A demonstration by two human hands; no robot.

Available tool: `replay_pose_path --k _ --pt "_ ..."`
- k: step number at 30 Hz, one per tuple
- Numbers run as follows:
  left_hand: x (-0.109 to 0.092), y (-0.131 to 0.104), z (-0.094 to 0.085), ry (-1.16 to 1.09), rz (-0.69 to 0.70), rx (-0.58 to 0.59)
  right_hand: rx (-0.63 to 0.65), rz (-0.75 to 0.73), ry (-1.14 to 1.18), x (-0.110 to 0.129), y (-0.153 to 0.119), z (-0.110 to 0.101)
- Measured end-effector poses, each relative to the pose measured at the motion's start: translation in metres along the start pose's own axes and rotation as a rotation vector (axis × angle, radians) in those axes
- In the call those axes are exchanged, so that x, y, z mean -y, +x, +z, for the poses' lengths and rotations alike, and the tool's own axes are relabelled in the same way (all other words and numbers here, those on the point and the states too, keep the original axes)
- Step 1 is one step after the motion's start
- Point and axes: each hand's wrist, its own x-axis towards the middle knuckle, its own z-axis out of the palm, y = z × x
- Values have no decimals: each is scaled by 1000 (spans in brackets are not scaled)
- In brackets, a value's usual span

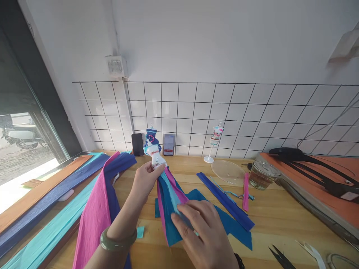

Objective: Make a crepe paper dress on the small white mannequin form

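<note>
My left hand [148, 177] is closed around the waist of a small white dress form [155, 154], tilted above the table. From that waist hangs a crepe paper skirt [168, 201] in teal, light blue and pink. My right hand [203, 231] has its thumb and fingertips closed on the light blue part of the skirt; the rest of its grip is hidden. Beneath the skirt lies a teal paper strip [232, 226]. Behind the held form stands another in a dark blue dress [151, 135].
Long crepe paper strips [92, 209] cover the left side. Two phones [137, 144] lean on the tiled wall. A decorated dress form [216, 137], clear disc [227, 172], glass jar [263, 175], blue strip [224, 200] and black-tipped scissors [281, 257] are to the right.
</note>
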Motion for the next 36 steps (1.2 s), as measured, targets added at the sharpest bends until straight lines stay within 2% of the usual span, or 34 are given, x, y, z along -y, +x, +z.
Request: replay_pose_path --k 7,10,15,21,29,34,36 --pt "0 0 1 -7 -8 17 -98 -21 20 11 2 11" --pt "1 0 0 -7 -14 28 -78 -39 16 10 1 11" --pt "-2 1 -3 -17 -14 16 32 -66 -3 2 0 3" --pt "-2 3 -7 -32 -4 5 80 40 16 -5 1 -5" --pt "-3 1 -5 -46 1 44 -39 -1 2 2 0 2" --pt "1 5 -12 -88 42 110 68 -76 217 1 3 1" --pt "0 5 -16 -104 53 180 86 -30 395 -2 5 -5"
